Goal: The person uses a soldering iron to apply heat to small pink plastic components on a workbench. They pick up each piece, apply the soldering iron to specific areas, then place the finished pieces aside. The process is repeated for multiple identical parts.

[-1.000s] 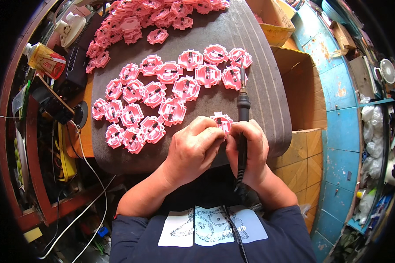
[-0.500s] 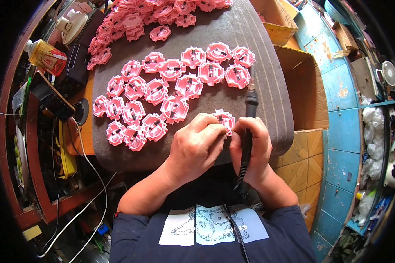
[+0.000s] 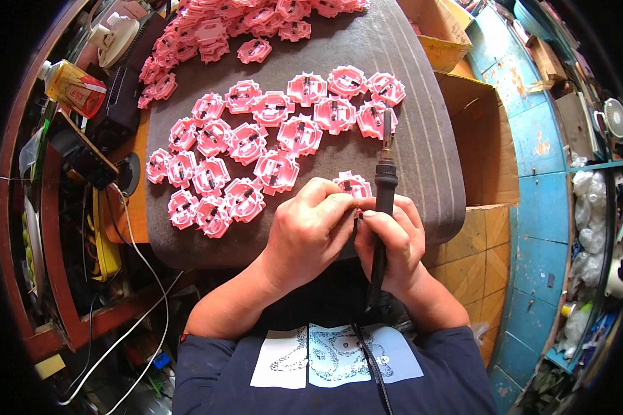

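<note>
The hands meet at the near edge of the counter (image 3: 422, 90), close in front of the person's chest. The left hand (image 3: 310, 232) is curled, its fingers pinching a pink plastic part (image 3: 351, 185) that peeks out just above the knuckles, resting on or just over the grey ribbed mat (image 3: 429, 159); which, I cannot tell. The right hand (image 3: 394, 242) is closed around the black handle of a soldering iron (image 3: 384, 187), held nearly upright with its metal tip pointing away from the person, toward the far rows. The thumb of the right hand touches the left hand's fingertips, so the two hands are pressed close around the part. The iron's cable (image 3: 370, 353) runs down over the dark shirt.

Beyond the hands, on the mat, lie the laid-out pink parts (image 3: 270, 145), toothed discs with dark strips in the middle, spread flat in loose rows and touching one another. Farther back a heap of the same pieces (image 3: 208, 31) is piled at the mat's far left edge. To the left of the mat stand a yellow bottle (image 3: 73, 86) on its side and a black box (image 3: 118, 104). To the right stand open cardboard boxes (image 3: 477, 124), just beside the mat.
</note>
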The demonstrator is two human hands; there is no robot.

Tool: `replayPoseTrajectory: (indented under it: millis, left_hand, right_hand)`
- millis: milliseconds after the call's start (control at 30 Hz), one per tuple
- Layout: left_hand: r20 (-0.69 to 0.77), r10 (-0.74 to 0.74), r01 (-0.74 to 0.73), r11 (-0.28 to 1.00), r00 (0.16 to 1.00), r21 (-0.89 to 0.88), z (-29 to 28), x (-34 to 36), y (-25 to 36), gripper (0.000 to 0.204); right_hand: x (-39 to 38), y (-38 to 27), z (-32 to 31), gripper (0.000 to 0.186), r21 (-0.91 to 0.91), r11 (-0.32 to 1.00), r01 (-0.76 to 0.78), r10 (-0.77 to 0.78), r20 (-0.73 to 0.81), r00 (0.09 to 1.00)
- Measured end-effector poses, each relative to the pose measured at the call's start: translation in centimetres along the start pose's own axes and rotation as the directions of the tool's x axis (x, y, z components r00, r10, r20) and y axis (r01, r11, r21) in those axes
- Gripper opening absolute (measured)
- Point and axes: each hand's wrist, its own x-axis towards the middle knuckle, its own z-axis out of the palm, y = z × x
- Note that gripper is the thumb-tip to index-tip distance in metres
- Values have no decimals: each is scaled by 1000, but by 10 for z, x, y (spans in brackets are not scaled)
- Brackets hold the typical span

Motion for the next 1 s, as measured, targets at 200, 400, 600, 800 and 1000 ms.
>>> replayPoseTrajectory:
  millis: [200, 400, 600, 800, 1000]
  left_hand:
    - [-15, 17, -17, 1000, 1000, 12, 2, -1, -2, 21]
    - [-43, 25, -23, 999, 999, 43, 5, 0, 1, 20]
    - [-18, -6, 7, 997, 1000, 75, 5, 2, 4, 20]
    - [-28, 11, -9, 995, 1000, 96, 7, 1, 5, 19]
    - [-14, -38, 39, 997, 999, 68, 7, 1, 7, 18]
  right_hand:
    - [-1, -4, -26, 41, 6, 1000, 0, 0, -12, 1000]
    - [-19, -17, -55, 60, 171, 973, -157, 168, -54, 984]
    - [-11, -31, -82, 46, 89, 991, -105, 103, 26, 994]
    - [-12, -37, -89, 29, 91, 988, -127, 117, 112, 987]
    - [-12, -36, -86, 28, 96, 986, -136, 124, 125, 984]
